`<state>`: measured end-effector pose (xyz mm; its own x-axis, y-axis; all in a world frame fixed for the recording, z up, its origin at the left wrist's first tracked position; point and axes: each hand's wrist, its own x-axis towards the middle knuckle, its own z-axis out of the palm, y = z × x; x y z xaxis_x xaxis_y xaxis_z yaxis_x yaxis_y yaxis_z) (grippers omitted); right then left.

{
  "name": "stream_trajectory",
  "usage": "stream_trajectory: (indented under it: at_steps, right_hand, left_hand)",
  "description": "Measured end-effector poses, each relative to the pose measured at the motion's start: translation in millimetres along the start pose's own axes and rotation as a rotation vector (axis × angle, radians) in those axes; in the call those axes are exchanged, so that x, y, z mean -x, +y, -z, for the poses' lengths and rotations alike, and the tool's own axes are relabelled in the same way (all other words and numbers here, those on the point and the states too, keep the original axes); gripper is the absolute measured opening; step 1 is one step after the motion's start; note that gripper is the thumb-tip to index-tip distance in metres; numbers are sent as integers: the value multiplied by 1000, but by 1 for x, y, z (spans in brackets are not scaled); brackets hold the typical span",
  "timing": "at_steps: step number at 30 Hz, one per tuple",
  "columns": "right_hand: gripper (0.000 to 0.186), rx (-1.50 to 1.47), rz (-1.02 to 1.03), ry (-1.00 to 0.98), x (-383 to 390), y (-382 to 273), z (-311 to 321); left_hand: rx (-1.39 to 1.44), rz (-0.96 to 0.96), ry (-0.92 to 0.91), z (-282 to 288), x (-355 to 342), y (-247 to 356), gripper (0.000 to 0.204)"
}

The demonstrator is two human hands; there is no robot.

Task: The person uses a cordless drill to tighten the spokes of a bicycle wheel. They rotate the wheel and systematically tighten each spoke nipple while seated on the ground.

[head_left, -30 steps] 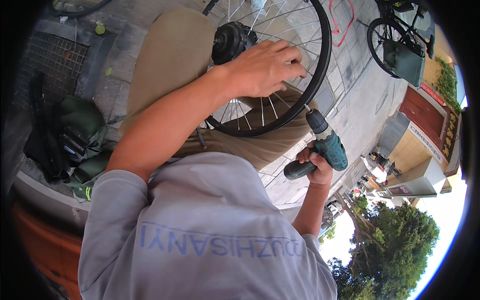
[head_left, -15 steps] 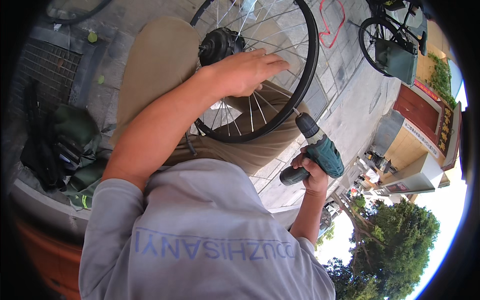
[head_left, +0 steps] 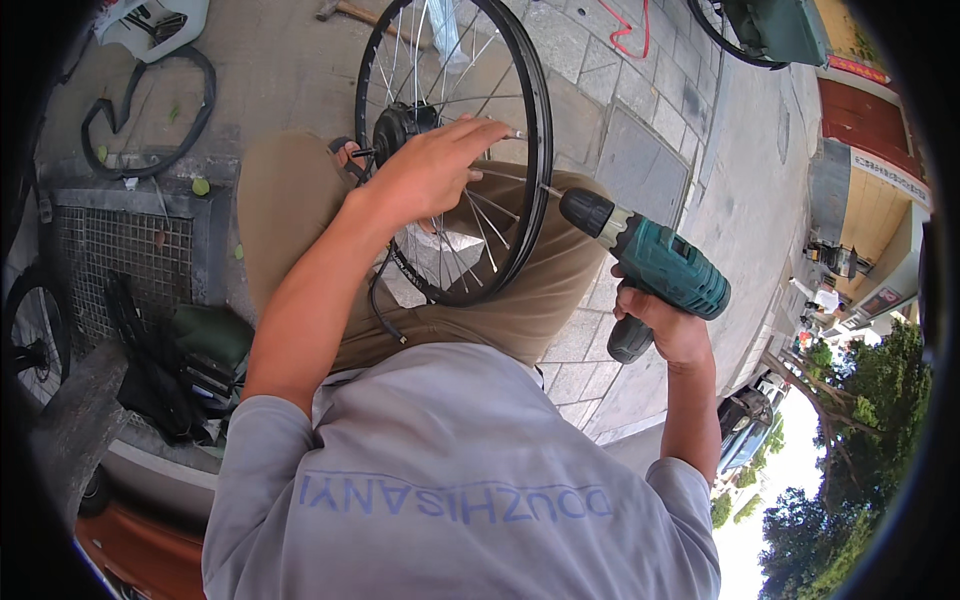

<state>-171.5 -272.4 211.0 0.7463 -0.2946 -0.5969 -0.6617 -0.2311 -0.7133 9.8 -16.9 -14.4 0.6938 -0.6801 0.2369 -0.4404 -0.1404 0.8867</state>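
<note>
A black-rimmed spoked wheel (head_left: 520, 150) with a dark hub motor (head_left: 398, 128) at its centre stands upright across the person's lap, its lower rim resting on the tan trousers (head_left: 290, 210). The left hand (head_left: 432, 168) lies over the spokes just beside the hub, fingers half curled and spread, fingertips on the spokes near the rim; it steadies the wheel rather than wrapping round any one part. The right hand (head_left: 668, 325) is closed tight round the black grip of a teal cordless drill (head_left: 655, 262), held just outside the wheel on the right, and the drill's thin bit reaches to the rim's edge; whether the bit touches a spoke nipple cannot be told. A black cable (head_left: 378, 300) hangs from the wheel over the thigh. Farther out, on the paved ground to the left, lie a metal drain grate (head_left: 120, 260), a green and black tool bag (head_left: 195, 355) and a loose black tyre (head_left: 150, 110). Part of another wheel (head_left: 735, 35) shows at the upper right.
</note>
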Motion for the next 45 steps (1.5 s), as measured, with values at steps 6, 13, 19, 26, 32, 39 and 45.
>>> stream_trajectory:
  at_steps: [6,13,19,26,32,39,45]
  right_hand:
    - [31,13,22,-59,-5,-10,1]
    - [25,136,-12,-104,-10,-9,7]
    - [23,161,16,-98,-8,-17,7]
    - [27,222,106,-176,-13,-22,12]
    - [29,399,9,-176,-21,-68,15]
    - [25,856,275,-244,-25,-92,17]
    - [14,1106,493,-324,-28,-97,10]
  left_hand:
    - [-59,120,-120,21,-6,22,69]
    - [25,191,-86,17,-4,26,68]
    - [-13,183,-93,16,-3,25,69]
    - [-63,149,-85,10,-1,4,71]
    - [6,171,-95,19,-5,24,71]
    - [49,71,-115,13,-6,14,71]
    - [80,5,-20,8,4,1,71]
